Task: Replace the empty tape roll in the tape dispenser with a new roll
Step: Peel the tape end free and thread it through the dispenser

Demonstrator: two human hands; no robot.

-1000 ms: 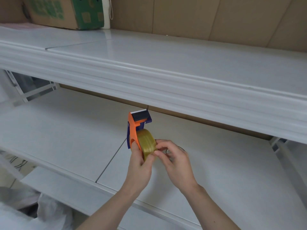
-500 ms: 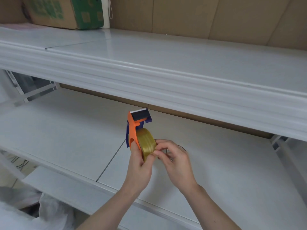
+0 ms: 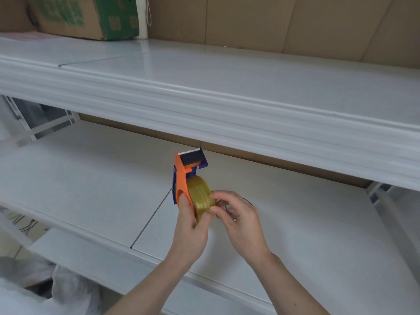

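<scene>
An orange and blue tape dispenser (image 3: pixel 183 172) is held upright above the lower white shelf (image 3: pixel 91 189), its toothed cutter at the top. A yellowish tape roll (image 3: pixel 200 196) sits in the dispenser. My left hand (image 3: pixel 191 228) grips the dispenser's lower part from below, thumb against the roll. My right hand (image 3: pixel 238 219) touches the roll's right edge, thumb and forefinger pinched at the tape. A thin ring-like shape lies on the shelf behind my right hand, mostly hidden.
The upper white shelf (image 3: pixel 227 98) juts out just above and behind the dispenser. A green and brown cardboard box (image 3: pixel 86 17) stands on it at the far left. White plastic bags (image 3: pixel 45 292) lie at the bottom left, below the shelf edge.
Almost nothing differs. The dispenser and both hands hold nearly the same spot; my right fingers have shifted slightly along the roll's edge.
</scene>
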